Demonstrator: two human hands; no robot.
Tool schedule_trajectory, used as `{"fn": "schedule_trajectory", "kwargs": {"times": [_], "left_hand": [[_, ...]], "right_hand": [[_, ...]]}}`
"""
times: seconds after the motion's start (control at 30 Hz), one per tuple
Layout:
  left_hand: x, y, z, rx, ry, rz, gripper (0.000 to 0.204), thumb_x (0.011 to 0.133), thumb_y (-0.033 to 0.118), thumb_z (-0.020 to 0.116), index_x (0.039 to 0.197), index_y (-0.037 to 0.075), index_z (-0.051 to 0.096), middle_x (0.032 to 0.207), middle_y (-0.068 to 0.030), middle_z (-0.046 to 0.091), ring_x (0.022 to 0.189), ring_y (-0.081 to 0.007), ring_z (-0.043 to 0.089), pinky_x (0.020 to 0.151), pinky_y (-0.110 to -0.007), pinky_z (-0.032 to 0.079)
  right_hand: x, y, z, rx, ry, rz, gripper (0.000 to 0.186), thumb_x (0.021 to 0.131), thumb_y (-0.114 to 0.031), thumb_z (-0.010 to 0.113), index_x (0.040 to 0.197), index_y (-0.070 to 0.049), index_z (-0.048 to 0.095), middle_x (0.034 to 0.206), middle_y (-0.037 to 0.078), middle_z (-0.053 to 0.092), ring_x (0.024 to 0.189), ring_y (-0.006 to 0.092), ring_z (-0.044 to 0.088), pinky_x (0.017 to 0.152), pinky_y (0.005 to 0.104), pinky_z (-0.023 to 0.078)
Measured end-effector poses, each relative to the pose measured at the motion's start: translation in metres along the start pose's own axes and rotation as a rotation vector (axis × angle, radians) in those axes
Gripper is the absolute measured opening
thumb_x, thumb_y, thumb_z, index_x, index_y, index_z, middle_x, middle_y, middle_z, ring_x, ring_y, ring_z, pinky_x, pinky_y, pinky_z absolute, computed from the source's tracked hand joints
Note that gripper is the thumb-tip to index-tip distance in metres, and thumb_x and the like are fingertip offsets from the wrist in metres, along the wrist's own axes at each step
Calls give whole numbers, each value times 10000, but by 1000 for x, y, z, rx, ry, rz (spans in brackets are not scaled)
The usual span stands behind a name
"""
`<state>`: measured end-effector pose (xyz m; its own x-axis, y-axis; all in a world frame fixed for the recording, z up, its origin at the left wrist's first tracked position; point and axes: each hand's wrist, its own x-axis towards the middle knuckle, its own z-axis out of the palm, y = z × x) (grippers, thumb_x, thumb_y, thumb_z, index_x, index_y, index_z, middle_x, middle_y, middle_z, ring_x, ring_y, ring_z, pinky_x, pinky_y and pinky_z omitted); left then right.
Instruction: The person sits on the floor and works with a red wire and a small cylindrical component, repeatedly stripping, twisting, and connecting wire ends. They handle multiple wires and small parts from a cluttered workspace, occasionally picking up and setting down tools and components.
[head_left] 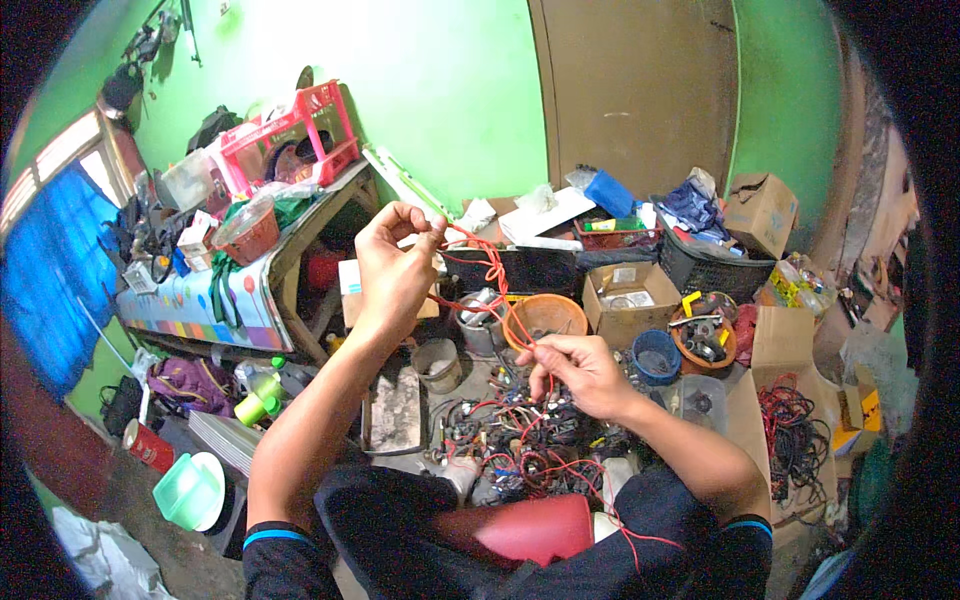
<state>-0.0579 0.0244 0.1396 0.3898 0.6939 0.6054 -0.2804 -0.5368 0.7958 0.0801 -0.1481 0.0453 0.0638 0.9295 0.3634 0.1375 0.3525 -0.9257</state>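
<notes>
My left hand (395,260) is raised at centre left, with thumb and fingertips pinched on a tangled orange-red wire (492,262) that hangs in loops between my hands. Lower and to the right, my right hand (585,378) grips the same wire between thumb and curled fingers. Below both hands lies a heap of small mixed parts and loose wires (510,430). A thin red wire (610,520) trails from the heap over my dark-clothed legs.
An orange basin (545,310), a metal tray (395,410), a blue tub (655,355) and cardboard boxes (630,290) surround the heap. An open box (800,450) of cables sits at right. A cluttered table (200,310) stands at left; a brown door (630,90) is behind.
</notes>
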Motion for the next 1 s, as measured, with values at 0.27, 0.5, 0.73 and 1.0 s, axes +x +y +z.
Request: {"fn": "schedule_trajectory", "kwargs": {"times": [0.27,0.5,0.73,1.0], "left_hand": [[-13,10,44,-190,-276,-170,180,847,70,620,768,93,459,688,26,538,482,-13,396,375,-180,281],[-15,31,70,-307,-354,-195,172,845,35,609,762,82,465,687,15,556,555,-18,442,412,-182,317],[-20,12,82,-338,-313,-148,172,841,38,617,769,77,465,685,18,550,491,-20,403,367,-200,287],[77,-30,-113,-135,287,-25,183,834,68,630,701,85,505,666,1,543,520,-76,477,399,-216,333]], "right_hand": [[-10,14,-33,162,196,-17,350,881,-52,527,1224,-29,461,1081,86,575,951,154,594,803,277,502],[8,-5,-15,-278,79,-256,492,764,19,601,1232,-23,456,1146,66,563,1068,175,537,917,327,431],[11,23,-23,-540,138,-356,274,744,3,535,1013,-14,577,879,93,628,841,195,609,739,346,477],[-211,56,-252,-1553,493,472,220,786,-251,603,952,-123,670,811,155,637,756,342,616,658,444,467]]}}
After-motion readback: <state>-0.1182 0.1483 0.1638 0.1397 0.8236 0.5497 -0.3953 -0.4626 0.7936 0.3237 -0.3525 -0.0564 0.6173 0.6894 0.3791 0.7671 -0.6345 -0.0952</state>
